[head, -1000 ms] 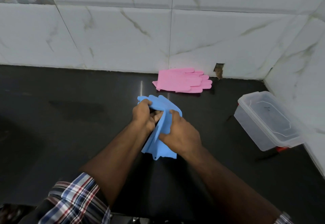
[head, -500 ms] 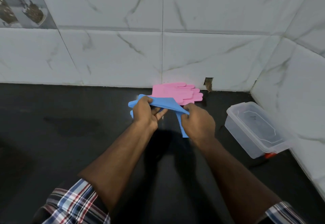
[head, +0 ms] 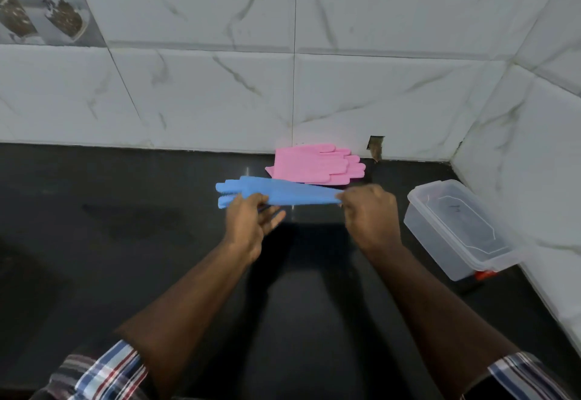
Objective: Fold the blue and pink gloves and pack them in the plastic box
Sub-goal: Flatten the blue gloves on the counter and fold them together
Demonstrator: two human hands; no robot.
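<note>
The blue gloves are stretched out flat and level above the black counter, finger ends pointing left. My left hand holds them near the finger end, thumb on top and fingers extended underneath. My right hand grips the cuff end with curled fingers. The pink gloves lie flat on the counter against the wall, just behind the blue ones, fingers pointing right. The clear plastic box stands at the right near the corner, its lid lying on it.
The black counter meets white marble-tiled walls at the back and right. A small hole in the wall tile sits beside the pink gloves. Something red pokes out under the box's near end.
The blue gloves went from bunched and hanging between my hands to pulled out flat and horizontal. My hands moved apart, right hand to the cuff end. The view tilted up.
</note>
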